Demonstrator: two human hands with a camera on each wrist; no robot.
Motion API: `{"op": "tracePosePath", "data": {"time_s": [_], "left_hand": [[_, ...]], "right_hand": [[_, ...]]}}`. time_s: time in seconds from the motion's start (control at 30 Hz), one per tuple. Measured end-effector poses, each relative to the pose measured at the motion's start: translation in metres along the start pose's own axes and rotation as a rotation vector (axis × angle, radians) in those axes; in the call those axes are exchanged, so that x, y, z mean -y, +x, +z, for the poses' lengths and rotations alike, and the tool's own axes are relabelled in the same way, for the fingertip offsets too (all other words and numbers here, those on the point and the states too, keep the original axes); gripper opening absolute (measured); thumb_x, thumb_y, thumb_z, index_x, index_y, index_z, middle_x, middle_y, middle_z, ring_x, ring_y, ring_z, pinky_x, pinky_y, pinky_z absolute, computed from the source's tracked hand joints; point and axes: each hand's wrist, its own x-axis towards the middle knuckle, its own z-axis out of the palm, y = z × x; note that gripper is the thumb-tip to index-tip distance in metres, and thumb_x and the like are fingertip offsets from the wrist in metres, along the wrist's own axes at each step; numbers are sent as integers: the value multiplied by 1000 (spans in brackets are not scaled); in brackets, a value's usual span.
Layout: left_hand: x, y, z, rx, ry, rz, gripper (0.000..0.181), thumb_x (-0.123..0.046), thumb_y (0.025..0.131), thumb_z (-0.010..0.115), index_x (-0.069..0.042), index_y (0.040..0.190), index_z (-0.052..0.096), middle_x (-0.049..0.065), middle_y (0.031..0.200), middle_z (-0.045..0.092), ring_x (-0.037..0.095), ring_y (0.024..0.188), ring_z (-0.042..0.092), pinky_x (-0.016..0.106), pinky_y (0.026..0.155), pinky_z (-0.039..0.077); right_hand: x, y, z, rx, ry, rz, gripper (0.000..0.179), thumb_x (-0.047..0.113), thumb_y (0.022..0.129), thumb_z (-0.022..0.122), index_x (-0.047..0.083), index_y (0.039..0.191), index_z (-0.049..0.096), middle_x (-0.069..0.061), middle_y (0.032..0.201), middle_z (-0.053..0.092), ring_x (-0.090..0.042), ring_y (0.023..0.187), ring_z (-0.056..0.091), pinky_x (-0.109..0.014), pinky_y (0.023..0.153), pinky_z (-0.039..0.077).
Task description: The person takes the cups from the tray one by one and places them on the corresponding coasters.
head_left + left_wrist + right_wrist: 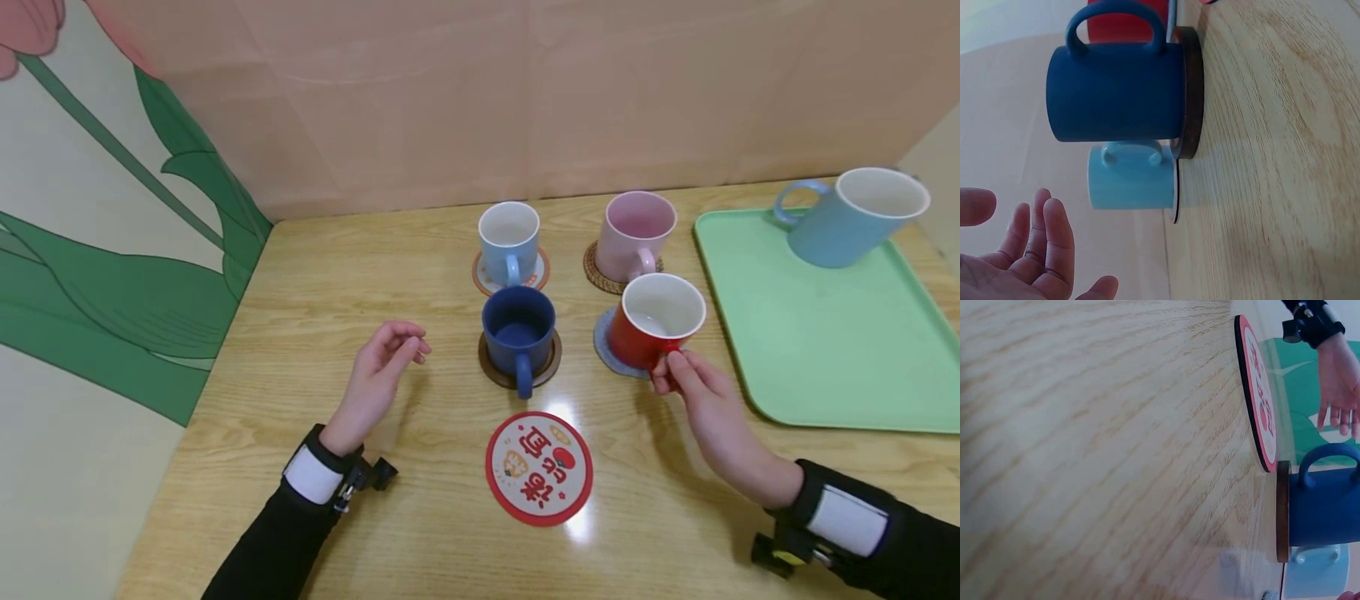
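My right hand [708, 404] pinches the handle of a red mug [632, 340] with a white inside. The mug is over a grey-blue coaster [603, 337], which shows past its left and lower sides. To the left, my left hand [378, 379] hovers above the table with loosely bent fingers and nothing in them. Nearest to it is a navy mug [504, 346] on a dark brown coaster [491, 368], its handle toward me. In the right wrist view only a bit of fingertip [1347, 596] shows at the lower corner.
Behind stand a small light blue mug [498, 257] and a pink mug [622, 246], each on a coaster. A round red-rimmed coaster [525, 492] lies in front. At right, a green tray [840, 350] bears a larger light blue mug [847, 225].
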Motion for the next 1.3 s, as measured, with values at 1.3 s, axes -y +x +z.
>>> {"op": "tracePosePath", "data": {"time_s": [1.3], "left_hand": [[0, 0, 0, 5, -2, -2, 19, 0, 106, 48, 13, 118, 54, 20, 104, 62, 17, 94, 62, 31, 88, 53]], "right_hand": [[6, -2, -15, 24, 147, 77, 29, 6, 107, 47, 12, 98, 74, 1, 92, 77, -6, 90, 72, -13, 85, 52]]}}
